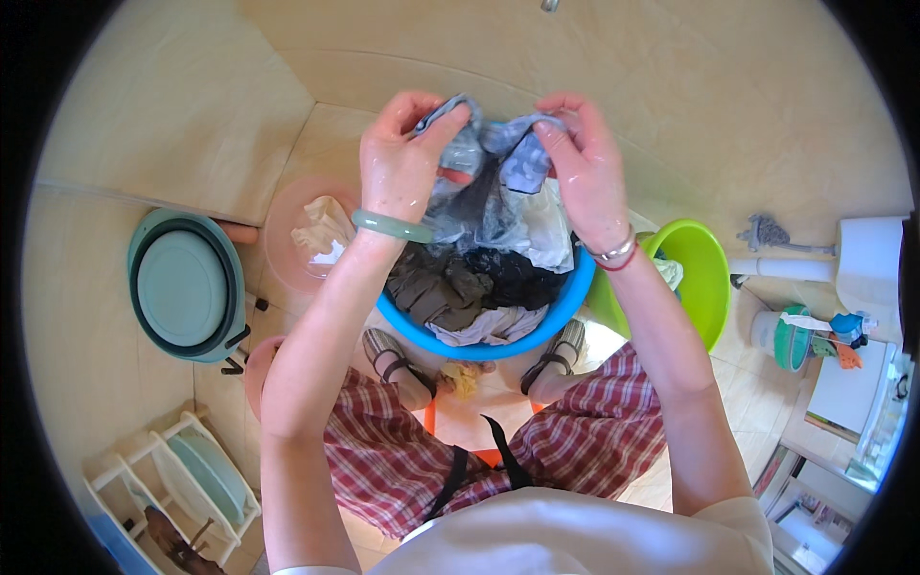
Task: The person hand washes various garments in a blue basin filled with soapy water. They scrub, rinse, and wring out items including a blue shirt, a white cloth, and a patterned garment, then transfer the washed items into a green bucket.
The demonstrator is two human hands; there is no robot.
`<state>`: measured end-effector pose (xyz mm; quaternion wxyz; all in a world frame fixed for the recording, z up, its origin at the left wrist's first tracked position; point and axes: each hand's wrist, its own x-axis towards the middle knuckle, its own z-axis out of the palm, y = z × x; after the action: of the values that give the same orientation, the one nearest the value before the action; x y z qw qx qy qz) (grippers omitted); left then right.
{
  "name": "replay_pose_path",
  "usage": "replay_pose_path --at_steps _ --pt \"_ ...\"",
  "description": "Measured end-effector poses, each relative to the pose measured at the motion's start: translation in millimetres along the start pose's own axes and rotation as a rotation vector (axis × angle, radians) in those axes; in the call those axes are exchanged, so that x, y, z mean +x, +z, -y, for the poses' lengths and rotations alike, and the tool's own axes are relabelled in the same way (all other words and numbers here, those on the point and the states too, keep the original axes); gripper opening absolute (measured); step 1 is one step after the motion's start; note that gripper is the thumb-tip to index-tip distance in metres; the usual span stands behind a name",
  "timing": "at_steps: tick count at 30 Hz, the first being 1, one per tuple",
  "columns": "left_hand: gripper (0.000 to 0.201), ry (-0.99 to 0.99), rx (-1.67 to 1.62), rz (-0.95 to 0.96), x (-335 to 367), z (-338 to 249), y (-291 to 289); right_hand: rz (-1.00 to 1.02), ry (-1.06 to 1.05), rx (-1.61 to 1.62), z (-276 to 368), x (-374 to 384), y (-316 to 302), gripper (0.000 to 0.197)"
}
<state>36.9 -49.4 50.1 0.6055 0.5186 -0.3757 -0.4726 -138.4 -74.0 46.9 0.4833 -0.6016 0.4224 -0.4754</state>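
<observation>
Both my hands are raised over a blue basin (573, 305), pinching a wet blue-grey patterned garment (525, 158) between them. My left hand (401, 158), below a green bangle, grips one part of its edge. My right hand (586, 172), with a silver bracelet and a red cord at the wrist, grips another part. The cloth hangs down toward the basin; its exact kind cannot be made out. In the basin lie wet brown clothes (431, 292), black cloth (513, 278), white cloth (551, 230) and pale cloth (491, 326).
A pink basin (280, 235) with light cloth stands left of the blue one. A lime-green bucket (714, 287) holding cloth is at the right. Far left is a green folding basin (144, 316); a white rack (172, 422) stands lower left. My sandalled feet flank the blue basin's near side.
</observation>
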Motion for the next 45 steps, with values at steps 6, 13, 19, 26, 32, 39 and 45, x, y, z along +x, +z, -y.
replay_pose_path --at_steps 6,13,19,26,32,39,45 --pt "0.016 0.185 -0.201 0.052 -13.3 -54.6 20.0 0.097 -0.145 0.237 73.2 -4.7 8.8 0.044" --pt "0.036 0.053 0.073 0.283 -19.3 18.5 20.6 0.165 -0.077 -0.047 -11.3 -17.6 4.6 0.078" --pt "0.038 -0.379 -0.154 0.189 -78.4 135.2 31.0 0.046 -0.172 -0.469 -126.6 -58.5 -6.2 0.034" --pt "0.069 -0.793 -0.89 -0.592 -88.0 167.0 26.0 -0.003 -0.007 -0.11 -49.7 -61.6 -13.7 0.021" --pt "0.075 -0.744 -1.45 0.006 -75.2 229.0 6.6 0.5 -0.211 -0.058 18.3 -85.7 -25.8 0.012" --pt "0.019 -1.044 -1.277 -0.268 -94.2 277.9 2.9 0.308 0.042 0.374 -3.8 -77.1 -48.7 0.019" --pt "0.035 -1.031 -1.092 -0.331 -118.1 208.1 11.5 -0.104 0.39 0.233 -130.7 33.4 -83.6 0.034"
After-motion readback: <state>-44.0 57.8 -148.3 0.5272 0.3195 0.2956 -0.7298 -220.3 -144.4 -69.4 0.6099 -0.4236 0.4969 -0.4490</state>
